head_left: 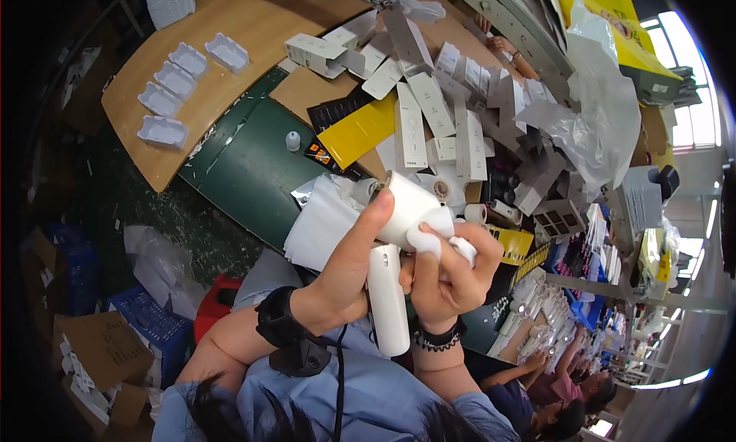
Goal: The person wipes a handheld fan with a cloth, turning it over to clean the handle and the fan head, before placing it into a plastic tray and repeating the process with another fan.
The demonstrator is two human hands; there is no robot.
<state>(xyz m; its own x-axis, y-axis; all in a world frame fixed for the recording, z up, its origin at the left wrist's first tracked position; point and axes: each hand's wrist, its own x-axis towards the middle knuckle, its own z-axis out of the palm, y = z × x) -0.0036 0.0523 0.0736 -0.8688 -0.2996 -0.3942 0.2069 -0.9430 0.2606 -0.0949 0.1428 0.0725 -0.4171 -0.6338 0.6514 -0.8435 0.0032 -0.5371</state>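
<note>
A white hair dryer (pixel 389 304) is up in front of my chest, its handle hanging down and its wide barrel tilted toward the table. My left hand (pixel 341 262) is closed around it where barrel and handle meet, the thumb lying along the barrel's end. My right hand (pixel 456 281) pinches a white cloth (pixel 425 241) that is wrapped over its fingers and presses it on the barrel's right side. Part of the barrel is hidden behind the cloth and fingers. Beyond the dryer, a pile of white sheets or bags (pixel 326 223) lies at the table edge.
Several white trays (pixel 161 131) sit on the wooden table at left. A small white bottle (pixel 293 141) stands on the green tabletop (pixel 245 158). White boxes (pixel 410 128) and a yellow card (pixel 360 131) are heaped ahead. A blue crate (pixel 153 323) is at lower left; co-workers sit at right.
</note>
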